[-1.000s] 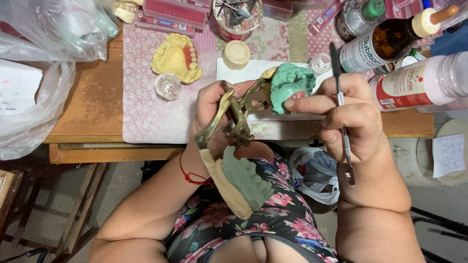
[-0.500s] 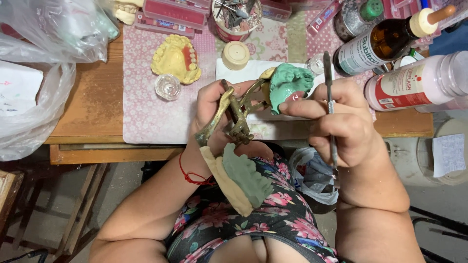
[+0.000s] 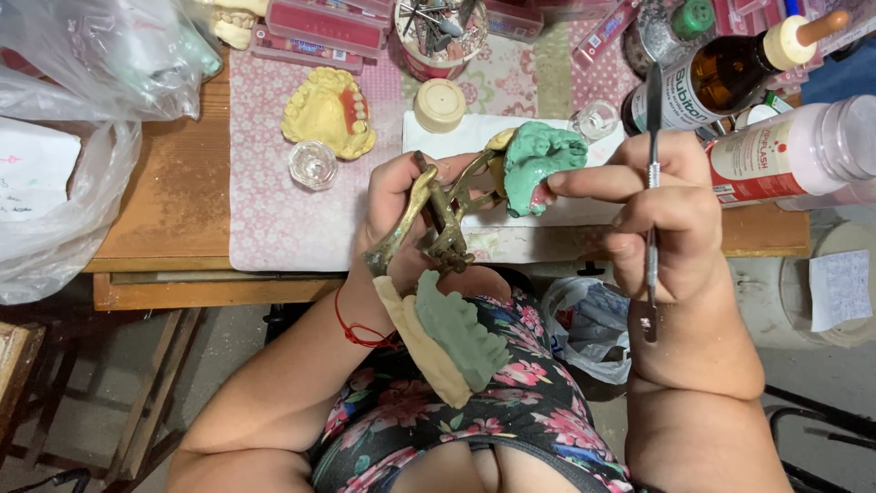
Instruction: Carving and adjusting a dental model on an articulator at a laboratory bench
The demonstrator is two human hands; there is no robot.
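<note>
At the far left, clear plastic bags (image 3: 64, 137) slump over the edge of the wooden tabletop (image 3: 164, 219). Next on the patterned mat (image 3: 274, 210) lie a yellow dental cast with pink wax and teeth (image 3: 327, 110) and a small glass dish (image 3: 313, 164), set within easy reach.

The left hand (image 3: 401, 215) is closed round a brass dental articulator (image 3: 438, 224), its fingers wrapped about the frame so the hinged arms stand open above the lap, apparently to bare the working side. At the lower end sits a green model on a cream base (image 3: 447, 338), just over the floral dress; at the upper end a green toothed model (image 3: 538, 160) tilts toward the right.

The right hand (image 3: 662, 215) has its fingers curled shut on a slim metal instrument (image 3: 651, 173), held upright, while the outstretched forefinger touches the green upper model, seemingly steadying it. Further right a brown bottle (image 3: 730, 73) and a white bottle (image 3: 794, 151) lie on their sides.
</note>
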